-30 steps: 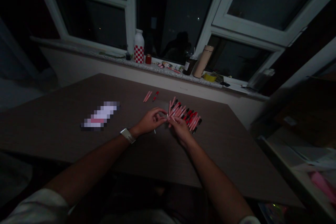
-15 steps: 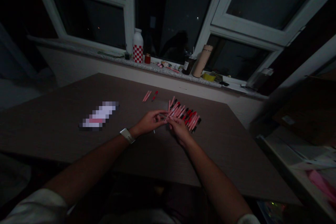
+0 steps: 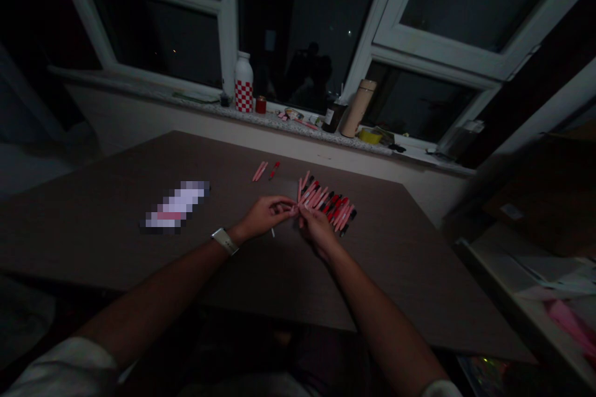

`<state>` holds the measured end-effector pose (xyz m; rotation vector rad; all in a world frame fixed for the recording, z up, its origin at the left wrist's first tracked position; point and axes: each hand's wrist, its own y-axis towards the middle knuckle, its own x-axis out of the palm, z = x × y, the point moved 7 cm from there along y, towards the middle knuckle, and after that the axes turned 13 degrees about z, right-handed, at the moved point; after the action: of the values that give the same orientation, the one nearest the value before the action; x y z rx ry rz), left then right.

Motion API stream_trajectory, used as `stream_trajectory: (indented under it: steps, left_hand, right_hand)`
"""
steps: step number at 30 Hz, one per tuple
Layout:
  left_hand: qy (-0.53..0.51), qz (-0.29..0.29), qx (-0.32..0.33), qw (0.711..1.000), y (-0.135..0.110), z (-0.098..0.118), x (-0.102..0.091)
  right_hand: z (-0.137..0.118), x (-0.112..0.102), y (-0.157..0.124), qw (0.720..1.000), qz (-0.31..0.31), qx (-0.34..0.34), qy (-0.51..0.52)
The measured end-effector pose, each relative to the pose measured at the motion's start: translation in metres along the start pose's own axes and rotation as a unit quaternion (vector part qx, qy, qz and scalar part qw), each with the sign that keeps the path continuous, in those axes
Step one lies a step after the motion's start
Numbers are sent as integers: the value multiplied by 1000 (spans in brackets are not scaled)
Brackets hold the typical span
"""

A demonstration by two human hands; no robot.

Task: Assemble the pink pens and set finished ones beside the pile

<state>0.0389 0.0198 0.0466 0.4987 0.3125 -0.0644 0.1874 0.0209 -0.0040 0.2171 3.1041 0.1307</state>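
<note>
My left hand (image 3: 263,216) and my right hand (image 3: 317,231) meet over a brown tabletop (image 3: 395,273), their fingertips pinching a thin pale pink piece (image 3: 295,211). Just right of them lies a tight row of slim pink, red and black pen-like tubes (image 3: 326,203), touching my right fingers. Further up, two pink tubes (image 3: 259,171) and a red one (image 3: 274,169) lie apart. A tiny white piece (image 3: 272,232) rests below my left wrist. A pale watch band (image 3: 225,241) circles my left wrist.
A pixelated white and pink object (image 3: 175,207) lies on the table's left. Beyond the far edge, a windowsill holds a checkered white bottle (image 3: 243,84), a beige flask (image 3: 357,108) and small items. A shelf with papers (image 3: 535,279) sits right.
The view has drifted slightly. My hands stay together at the row's left end, with only small finger movement.
</note>
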Motion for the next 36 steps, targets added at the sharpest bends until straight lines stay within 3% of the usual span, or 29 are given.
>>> stream_trajectory:
  steps: [5, 10, 16, 31, 36]
  left_hand:
    - [-4, -3, -13, 1000, 0, -2, -2]
    - [5, -47, -14, 999, -4, -2, 4]
    - [-10, -111, -18, 994, -10, -6, 14]
    - [-19, -98, -19, 995, -8, -8, 14]
    - [-10, -92, -16, 996, -7, -6, 12]
  right_hand:
    - [2, -8, 10, 988, 44, 66, 136]
    - [5, -20, 15, 980, 102, 77, 152]
    - [9, -19, 13, 973, 83, 109, 185]
    - [7, -14, 8, 968, 53, 131, 209]
    - [7, -16, 10, 964, 69, 129, 224]
